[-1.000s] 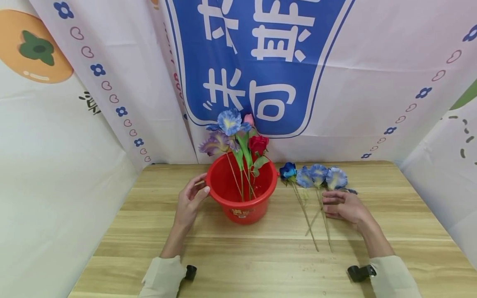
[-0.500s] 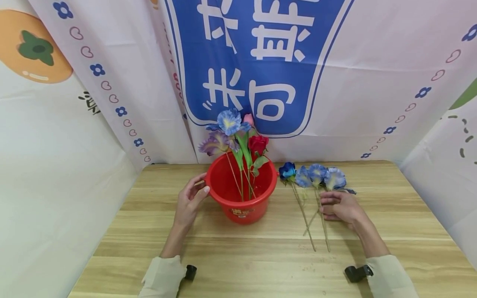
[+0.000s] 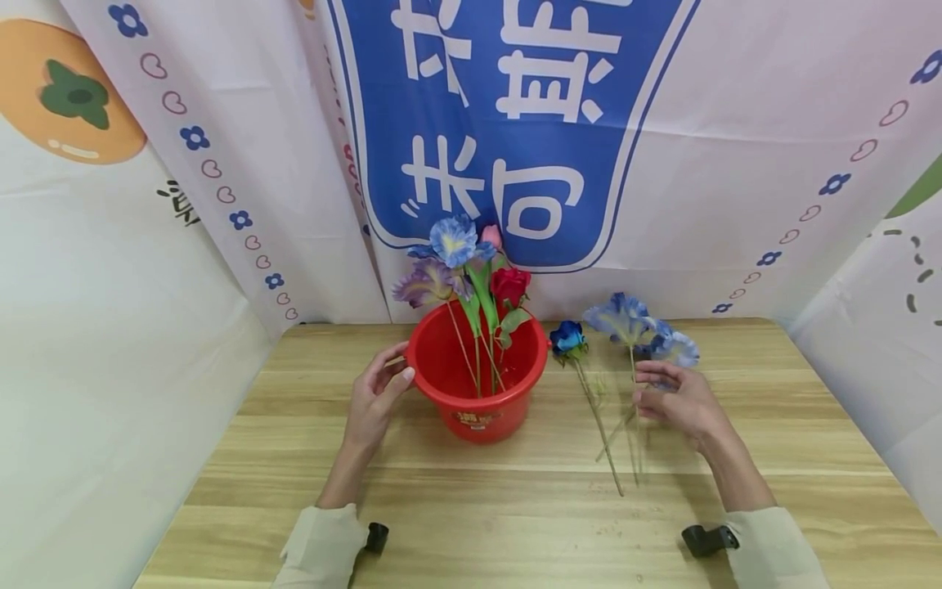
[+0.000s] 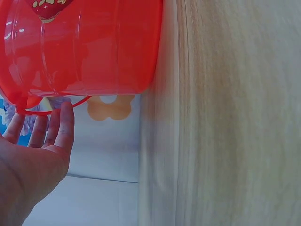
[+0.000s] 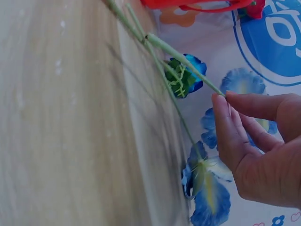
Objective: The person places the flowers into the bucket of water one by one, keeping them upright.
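A red bucket (image 3: 478, 417) stands upright on the wooden table, with a blue iris (image 3: 452, 241), a purple iris (image 3: 423, 284), a red rose (image 3: 510, 285) and a pink bud (image 3: 491, 236) in it. My left hand (image 3: 374, 401) holds the bucket at its left side; in the left wrist view its fingers (image 4: 66, 125) reach the thin red handle (image 4: 82, 101). Thumb and fingertips of my right hand (image 3: 680, 401) pinch the stem of a blue iris (image 3: 620, 317), its bloom raised off the table. Beside that hand lies another blue iris (image 3: 677, 349).
A blue rose (image 3: 568, 337) lies on the table (image 3: 515, 523) between the bucket and my right hand, its stem towards me. Behind the table hangs a white cloth (image 3: 706, 204) with a large blue printed panel (image 3: 545, 180).
My right hand has raised a blue iris off the table, its bloom moving up and away from the other iris. The left hand and bucket have stayed put.
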Action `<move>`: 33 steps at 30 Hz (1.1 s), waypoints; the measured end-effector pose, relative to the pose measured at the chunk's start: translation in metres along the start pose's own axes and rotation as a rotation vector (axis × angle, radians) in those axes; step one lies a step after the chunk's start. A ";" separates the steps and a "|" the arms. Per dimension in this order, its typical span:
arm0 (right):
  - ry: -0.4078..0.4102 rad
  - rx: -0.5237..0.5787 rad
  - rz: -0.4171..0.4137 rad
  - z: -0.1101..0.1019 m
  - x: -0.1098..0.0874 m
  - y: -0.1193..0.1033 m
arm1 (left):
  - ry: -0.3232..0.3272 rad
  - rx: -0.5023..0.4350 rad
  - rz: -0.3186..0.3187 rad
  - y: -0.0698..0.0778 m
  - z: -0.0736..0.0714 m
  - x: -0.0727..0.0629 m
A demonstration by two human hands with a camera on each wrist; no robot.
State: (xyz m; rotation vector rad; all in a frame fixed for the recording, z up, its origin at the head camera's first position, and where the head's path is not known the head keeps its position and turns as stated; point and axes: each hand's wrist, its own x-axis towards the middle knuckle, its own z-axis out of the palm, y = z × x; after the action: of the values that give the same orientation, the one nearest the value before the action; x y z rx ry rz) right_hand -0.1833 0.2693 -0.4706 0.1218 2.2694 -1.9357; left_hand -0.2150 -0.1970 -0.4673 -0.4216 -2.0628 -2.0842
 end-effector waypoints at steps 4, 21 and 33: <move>0.013 0.002 -0.027 0.005 -0.002 -0.007 | 0.001 -0.007 0.000 0.000 0.000 0.000; 0.038 0.042 -0.115 0.033 -0.010 -0.026 | 0.014 -0.015 -0.011 0.002 0.003 -0.001; 0.048 0.034 -0.132 0.046 -0.006 -0.049 | 0.028 0.030 0.005 0.002 0.002 -0.001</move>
State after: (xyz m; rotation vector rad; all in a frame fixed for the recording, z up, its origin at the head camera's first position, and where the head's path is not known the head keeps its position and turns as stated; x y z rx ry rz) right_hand -0.1826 0.2161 -0.4294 0.0225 2.3307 -2.0572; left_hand -0.2131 -0.1949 -0.4662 -0.3905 -2.0725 -2.0425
